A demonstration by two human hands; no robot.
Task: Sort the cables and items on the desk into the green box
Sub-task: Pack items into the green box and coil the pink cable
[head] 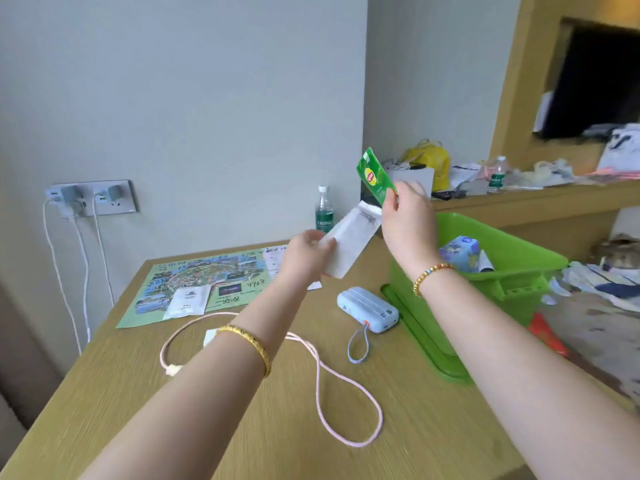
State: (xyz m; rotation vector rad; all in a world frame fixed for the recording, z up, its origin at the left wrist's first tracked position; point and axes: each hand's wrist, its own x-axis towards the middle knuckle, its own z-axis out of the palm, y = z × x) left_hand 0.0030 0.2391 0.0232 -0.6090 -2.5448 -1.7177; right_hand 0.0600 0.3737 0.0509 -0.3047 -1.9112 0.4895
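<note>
Nearest, a pink cable (322, 375) loops loose across the desk (433, 445) towards its front edge; a forearm sweeping back could drag it off. Beyond it lies a blue power bank (369, 313), just beside the green box (512, 258) at the right edge. Both arms reach forward, raised above the desk. The left hand (306, 252) grips a white packet (349, 242); the right hand (405, 216) pinches a green tea sachet (375, 176), probably near the box rim, where a slack pinch would drop it short.
</note>
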